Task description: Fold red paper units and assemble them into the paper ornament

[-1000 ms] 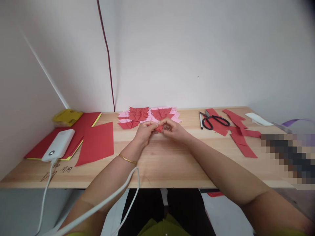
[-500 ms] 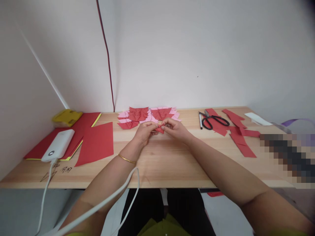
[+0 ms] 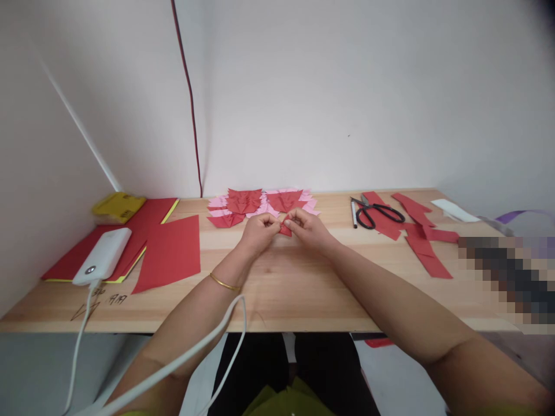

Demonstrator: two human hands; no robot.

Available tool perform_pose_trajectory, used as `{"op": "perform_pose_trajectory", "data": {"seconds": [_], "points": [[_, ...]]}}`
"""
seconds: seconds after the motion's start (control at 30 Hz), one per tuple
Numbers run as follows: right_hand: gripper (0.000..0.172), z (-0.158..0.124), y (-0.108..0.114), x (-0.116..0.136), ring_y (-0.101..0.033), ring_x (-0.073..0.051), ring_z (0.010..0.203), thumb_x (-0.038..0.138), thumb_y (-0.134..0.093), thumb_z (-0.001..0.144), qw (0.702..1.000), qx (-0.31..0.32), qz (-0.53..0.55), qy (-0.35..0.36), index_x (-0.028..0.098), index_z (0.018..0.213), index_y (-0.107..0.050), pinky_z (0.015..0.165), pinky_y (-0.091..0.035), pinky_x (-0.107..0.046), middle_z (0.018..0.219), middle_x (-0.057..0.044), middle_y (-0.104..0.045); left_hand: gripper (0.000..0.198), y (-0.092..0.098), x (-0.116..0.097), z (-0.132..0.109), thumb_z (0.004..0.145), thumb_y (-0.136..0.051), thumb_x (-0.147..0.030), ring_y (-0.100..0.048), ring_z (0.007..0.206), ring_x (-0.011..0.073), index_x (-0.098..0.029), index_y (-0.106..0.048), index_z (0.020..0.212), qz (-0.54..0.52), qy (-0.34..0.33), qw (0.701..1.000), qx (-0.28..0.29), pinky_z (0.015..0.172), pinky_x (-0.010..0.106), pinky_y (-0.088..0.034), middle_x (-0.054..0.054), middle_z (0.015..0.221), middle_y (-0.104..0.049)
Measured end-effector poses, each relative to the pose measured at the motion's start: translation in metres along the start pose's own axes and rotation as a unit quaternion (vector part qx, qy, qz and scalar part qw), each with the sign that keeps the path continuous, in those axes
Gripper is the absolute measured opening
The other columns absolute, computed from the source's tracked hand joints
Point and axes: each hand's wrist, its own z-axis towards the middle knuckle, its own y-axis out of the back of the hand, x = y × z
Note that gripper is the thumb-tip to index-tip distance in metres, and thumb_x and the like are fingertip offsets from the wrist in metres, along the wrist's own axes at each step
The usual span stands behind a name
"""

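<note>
A small folded piece of red paper (image 3: 285, 229) is pinched between my two hands, just above the middle of the wooden table. My left hand (image 3: 261, 232) grips its left side, fingers curled in. From the right, my right hand (image 3: 307, 227) holds it between thumb and forefinger. Much of the paper is hidden by my fingers. Right behind my hands lie folded red paper pieces (image 3: 244, 201) and folded pink paper pieces (image 3: 309, 204), grouped in overlapping stacks.
At right lie black-handled scissors (image 3: 366, 216), a pen (image 3: 354, 215) and red paper strips (image 3: 427, 254). A red sheet (image 3: 171, 254), a white power bank (image 3: 103, 256) and a yellow packet (image 3: 119, 208) are at left. A white cable (image 3: 186, 361) crosses over my left forearm.
My left fingers have curled in more tightly, and the red paper between my hands has turned slightly. Everything else on the table stays where it was.
</note>
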Motion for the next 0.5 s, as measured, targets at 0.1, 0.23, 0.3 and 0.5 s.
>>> {"op": "perform_pose_trajectory", "data": {"seconds": [0.1,0.23,0.3,0.5], "points": [[0.016,0.0001,0.0007,0.0002,-0.043,-0.011,0.058,0.035,-0.051,0.082,1.000,-0.001,-0.013,0.003,0.019,0.080,-0.050,0.056,-0.035,-0.024,0.068,0.002,-0.052,0.011,0.0010,0.0023,0.0001,0.067,-0.059,-0.025,-0.051,0.061,0.0111,-0.015,-0.063,0.063,0.033,-0.021,0.999,0.015,0.060,0.024,-0.039,0.000,0.063,-0.061],[0.016,0.0008,0.0021,0.0022,-0.043,-0.011,0.059,0.035,-0.050,0.083,1.000,0.003,-0.004,0.008,0.019,0.081,-0.050,0.057,-0.036,-0.024,0.070,0.002,-0.051,0.013,0.0018,0.0015,-0.0011,0.069,-0.060,-0.027,-0.055,0.065,0.0127,-0.015,-0.065,0.067,0.060,-0.048,0.997,0.023,0.064,0.025,-0.041,0.002,0.067,-0.064],[0.015,0.0011,0.0022,0.0037,-0.043,-0.011,0.060,0.034,-0.050,0.082,1.000,0.002,-0.002,0.009,0.019,0.080,-0.050,0.057,-0.036,-0.024,0.070,0.002,-0.051,0.014,0.0016,0.0000,-0.0020,0.069,-0.061,-0.028,-0.056,0.066,0.0130,-0.015,-0.065,0.067,0.073,-0.058,0.995,0.018,0.066,0.025,-0.042,0.002,0.069,-0.065],[0.014,0.0014,0.0012,0.0024,-0.044,-0.011,0.061,0.033,-0.051,0.081,1.000,0.001,0.004,0.004,0.019,0.079,-0.050,0.058,-0.037,-0.024,0.070,0.002,-0.051,0.015,0.0010,-0.0013,-0.0027,0.072,-0.059,-0.028,-0.055,0.065,0.0123,-0.016,-0.064,0.065,0.108,-0.082,0.991,0.008,0.066,0.025,-0.043,0.002,0.068,-0.064]]}}
